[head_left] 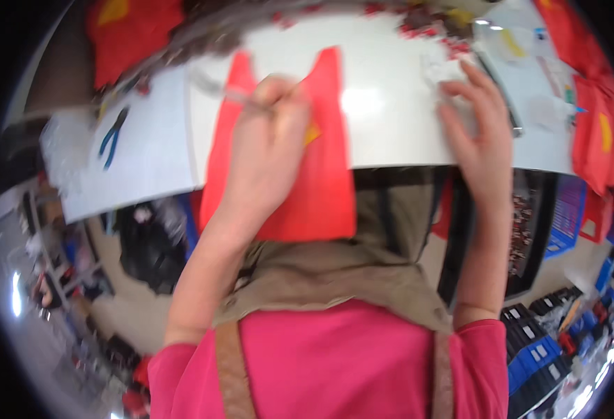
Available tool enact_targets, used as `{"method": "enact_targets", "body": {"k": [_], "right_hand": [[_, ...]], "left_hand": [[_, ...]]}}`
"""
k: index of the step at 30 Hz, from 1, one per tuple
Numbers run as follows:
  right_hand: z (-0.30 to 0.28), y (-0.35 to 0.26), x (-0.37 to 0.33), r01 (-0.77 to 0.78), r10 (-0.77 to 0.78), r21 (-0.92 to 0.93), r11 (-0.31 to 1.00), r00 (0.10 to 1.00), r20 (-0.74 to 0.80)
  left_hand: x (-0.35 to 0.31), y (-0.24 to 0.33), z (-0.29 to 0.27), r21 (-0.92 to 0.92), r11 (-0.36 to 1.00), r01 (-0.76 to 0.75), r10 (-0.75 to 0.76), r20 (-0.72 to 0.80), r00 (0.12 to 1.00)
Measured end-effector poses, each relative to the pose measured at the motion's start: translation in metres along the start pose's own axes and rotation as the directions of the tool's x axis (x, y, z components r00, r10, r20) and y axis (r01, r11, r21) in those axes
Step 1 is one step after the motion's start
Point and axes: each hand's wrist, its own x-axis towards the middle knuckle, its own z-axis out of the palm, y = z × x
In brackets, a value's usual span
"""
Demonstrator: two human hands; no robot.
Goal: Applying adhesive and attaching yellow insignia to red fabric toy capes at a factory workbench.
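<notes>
Head view: we've got 1 red vest-shaped bag [321,188] approx. mid-tabletop [387,136], lying across the front edge w/ its two handle tabs toward the far edge & its bottom hanging off the near side. Our L hand [272,143] is over it, fingers closed in a pinch on 1 thin greyish strip [216,85], too blurred to say what exactly. Our R hand [478,129] is part-open, fingers loosely curled, well apart from the bag, at a pale blurred item [447,71] nr the tabletop's right part; can't tell if it's gripped.

To do this well, we'd say: keep the bag flat, pull its overhang up so it can't drag, & keep the strip's free end off the handle tabs.

Count: 2 hands, 1 bag in front of us, 1 strip, 1 pr blue-handled pliers [113,140] toward the tabletop's left end, 1 clump of clear plastic [69,150] by its left edge. Small red pieces [422,29] along the far edge: several, too blurred to count.
</notes>
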Motion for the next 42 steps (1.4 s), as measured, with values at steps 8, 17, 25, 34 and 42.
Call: {"method": "enact_targets", "body": {"k": [8, 17, 25, 34, 42], "right_hand": [[-0.033, 0.06, 0.019, -0.023, 0.015, -0.313, 0.949, 1.0, -0.027], [-0.046, 0.069, 0.032, -0.169, 0.083, -0.31, 0.936, 0.958, -0.274], [-0.02, 0.108, 0.086, -0.187, 0.083, -0.316, 0.93, 0.946, -0.315], [-0.042, 0.019, 0.024, -0.107, 0.11, 0.112, 0.988, 0.994, -0.02], [-0.008, -0.02, -0.013, 0.028, -0.074, 0.175, 0.984, 0.961, 0.267]], "left_hand": [[-0.002, 0.001, -0.002, -0.112, 0.99, 0.085, -0.081, 0.047, 0.996], [-0.001, 0.0, -0.003, -0.108, 0.992, 0.066, -0.062, 0.032, 0.998], [-0.004, -0.004, -0.006, -0.074, 0.993, 0.088, -0.088, 0.003, 0.996], [0.001, 0.0, -0.003, -0.06, 0.997, 0.049, -0.047, 0.03, 0.998], [-0.002, -0.001, -0.004, -0.056, 0.997, 0.054, -0.053, 0.011, 0.999]]}}
